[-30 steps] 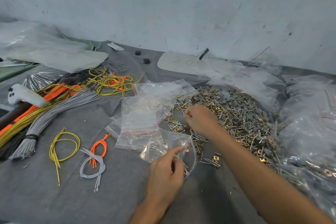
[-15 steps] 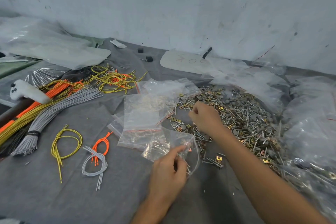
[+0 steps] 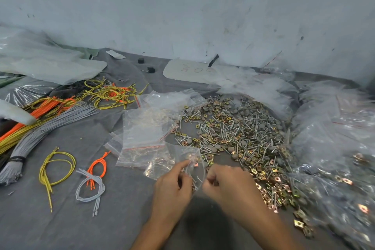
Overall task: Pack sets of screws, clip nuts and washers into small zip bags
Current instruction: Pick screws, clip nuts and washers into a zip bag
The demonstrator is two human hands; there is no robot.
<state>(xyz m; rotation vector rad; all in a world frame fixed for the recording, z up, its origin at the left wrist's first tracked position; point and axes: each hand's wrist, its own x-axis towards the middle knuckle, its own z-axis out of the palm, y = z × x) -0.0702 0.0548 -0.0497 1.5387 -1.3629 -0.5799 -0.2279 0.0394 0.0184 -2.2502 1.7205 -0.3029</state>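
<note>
Clear crinkled zip bag, pinched by left hand

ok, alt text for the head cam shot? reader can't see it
A person's left hand pinches a small clear zip bag above a grey cloth while the right hand, fingers curled, meets its mouth. Beside them on the right lies a pile of screws, clip nuts and washers; empty zip bags and wire bundles lie further left.
</note>
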